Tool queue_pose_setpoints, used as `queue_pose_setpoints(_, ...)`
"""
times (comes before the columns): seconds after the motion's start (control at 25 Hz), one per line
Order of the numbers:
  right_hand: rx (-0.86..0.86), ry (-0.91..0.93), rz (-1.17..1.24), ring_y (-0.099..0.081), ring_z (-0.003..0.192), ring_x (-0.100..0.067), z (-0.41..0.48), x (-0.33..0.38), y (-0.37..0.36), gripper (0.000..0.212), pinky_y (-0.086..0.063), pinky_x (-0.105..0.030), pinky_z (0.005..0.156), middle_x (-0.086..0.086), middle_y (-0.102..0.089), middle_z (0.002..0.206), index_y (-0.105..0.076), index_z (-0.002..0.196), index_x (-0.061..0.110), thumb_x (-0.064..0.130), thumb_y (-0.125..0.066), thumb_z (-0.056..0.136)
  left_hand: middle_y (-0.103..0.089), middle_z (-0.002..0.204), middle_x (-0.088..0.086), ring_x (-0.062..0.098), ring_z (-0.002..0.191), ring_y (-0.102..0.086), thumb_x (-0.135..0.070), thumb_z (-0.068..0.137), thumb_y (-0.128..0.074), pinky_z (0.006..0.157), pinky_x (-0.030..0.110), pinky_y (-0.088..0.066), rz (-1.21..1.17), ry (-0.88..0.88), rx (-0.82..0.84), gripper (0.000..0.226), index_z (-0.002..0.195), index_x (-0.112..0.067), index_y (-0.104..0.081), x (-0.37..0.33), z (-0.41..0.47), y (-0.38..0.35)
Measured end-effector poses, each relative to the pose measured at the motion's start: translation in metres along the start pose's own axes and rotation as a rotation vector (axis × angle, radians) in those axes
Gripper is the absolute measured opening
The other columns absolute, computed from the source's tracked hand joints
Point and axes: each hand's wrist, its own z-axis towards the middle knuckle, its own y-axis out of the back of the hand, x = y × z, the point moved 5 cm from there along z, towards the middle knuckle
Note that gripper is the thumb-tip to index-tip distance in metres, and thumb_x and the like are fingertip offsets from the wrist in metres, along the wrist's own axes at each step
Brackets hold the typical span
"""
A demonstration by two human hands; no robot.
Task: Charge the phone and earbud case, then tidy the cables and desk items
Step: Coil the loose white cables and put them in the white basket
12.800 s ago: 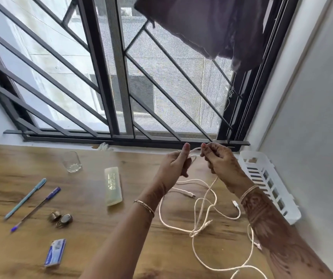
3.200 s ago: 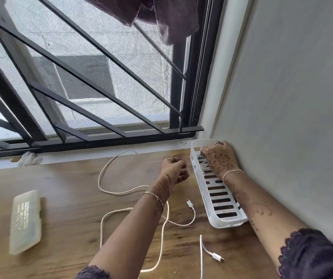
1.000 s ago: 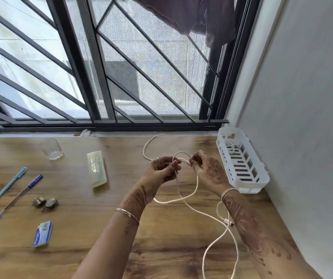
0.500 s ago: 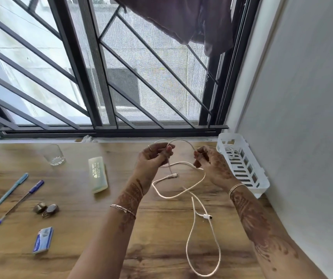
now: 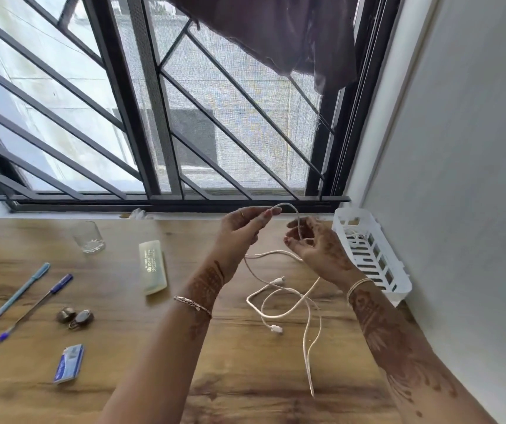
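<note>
left hand pinches white cable at an arch, right hand curls loosely round it, slack trailing on the table below both; probably best wound in even loops, then dropped in the basket beyond the right hand.

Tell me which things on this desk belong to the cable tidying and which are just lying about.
In use: white cable, left hand pinching it, right hand curled round it, white basket.
Lying about: glass, pale case, light blue pen, dark blue pen, small metal pieces, blue packet.
</note>
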Motion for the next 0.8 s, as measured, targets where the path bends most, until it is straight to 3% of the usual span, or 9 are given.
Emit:
queue_pose_setpoints(0.12,-0.036,-0.077,0.489,-0.063,0.078,-0.012,0.002,0.023,-0.002,0.014,-0.053,-0.025,0.077,-0.001,-0.066,0.085,-0.062,0.096,0.011,0.024,-0.058,0.094,-0.061,0.061,-0.013,0.001,0.055,-0.042,-0.008,0.079,-0.063,0.053,0.014,-0.033,0.001,0.006,-0.055,0.019,0.078,-0.023,-0.075,-0.006,0.006,-0.005)
queue_pose_setpoints(0.2,-0.081,-0.132,0.827,-0.051,0.062,-0.010,0.007,0.030,0.001,0.021,-0.046,-0.023,0.064,-0.001,-0.057,0.072,-0.059,0.083,0.010,0.021,-0.048,0.098,-0.063,0.061,-0.014,-0.003,0.055,-0.048,0.002,0.084,-0.061,0.054,0.011,-0.037,0.044,-0.030,-0.053,0.022,0.085,-0.017,-0.073,-0.008,0.006,-0.005)
queue_pose_setpoints(0.28,-0.105,-0.155,1.089,-0.041,0.054,-0.007,0.013,0.032,0.008,0.027,-0.036,-0.020,0.054,0.003,-0.052,0.064,-0.057,0.077,0.013,0.021,-0.045,0.099,-0.063,0.070,-0.009,-0.004,0.059,-0.050,-0.001,0.084,-0.065,0.055,0.009,-0.040,0.148,-0.055,-0.023,0.017,0.095,-0.013,-0.070,-0.006,0.005,-0.002)
queue_pose_setpoints(0.36,-0.103,-0.146,1.295,-0.039,0.051,-0.006,0.020,0.034,0.018,0.027,-0.032,-0.018,0.049,0.005,-0.051,0.060,-0.055,0.076,0.014,0.022,-0.043,0.099,-0.062,0.075,-0.003,0.003,0.065,-0.052,-0.006,0.083,-0.069,0.061,0.014,-0.045,0.245,-0.028,-0.010,0.013,0.092,-0.016,-0.070,0.006,0.004,0.009)
queue_pose_setpoints(0.44,-0.084,-0.103,1.405,-0.040,0.052,-0.006,0.025,0.036,0.027,0.025,-0.032,-0.018,0.049,0.005,-0.049,0.061,-0.053,0.077,0.014,0.023,-0.043,0.098,-0.064,0.074,-0.002,0.007,0.068,-0.055,-0.011,0.083,-0.070,0.068,0.021,-0.048,0.327,0.055,-0.022,0.005,0.086,-0.015,-0.070,0.024,0.002,0.022)
queue_pose_setpoints(0.56,-0.052,-0.049,1.443,-0.043,0.056,-0.007,0.026,0.037,0.032,0.023,-0.034,-0.018,0.051,0.004,-0.050,0.064,-0.053,0.078,0.014,0.026,-0.045,0.096,-0.064,0.077,0.002,0.003,0.063,-0.059,-0.014,0.085,-0.068,0.065,0.016,-0.052,0.441,0.118,0.017,0.009,0.091,-0.008,-0.067,0.044,-0.002,0.027)
queue_pose_setpoints(0.68,-0.012,-0.068,1.402,-0.045,0.061,-0.008,0.023,0.030,0.025,0.022,-0.035,-0.019,0.053,0.004,-0.054,0.070,-0.057,0.082,0.016,0.026,-0.045,0.098,-0.061,0.079,0.006,0.002,0.054,-0.063,-0.006,0.087,-0.064,0.059,0.017,-0.055,0.294,0.114,-0.045,0.002,0.089,-0.006,-0.062,0.039,0.001,0.021)
queue_pose_setpoints(0.8,0.005,-0.093,1.321,-0.046,0.060,-0.008,0.019,0.021,0.020,0.021,-0.037,-0.018,0.050,0.004,-0.055,0.069,-0.058,0.084,0.017,0.034,-0.069,0.081,-0.062,0.078,0.009,0.012,0.058,-0.068,-0.002,0.089,-0.059,0.063,0.026,-0.059,0.031,0.049,-0.120,0.008,0.084,-0.007,-0.057,0.020,0.009,0.016)
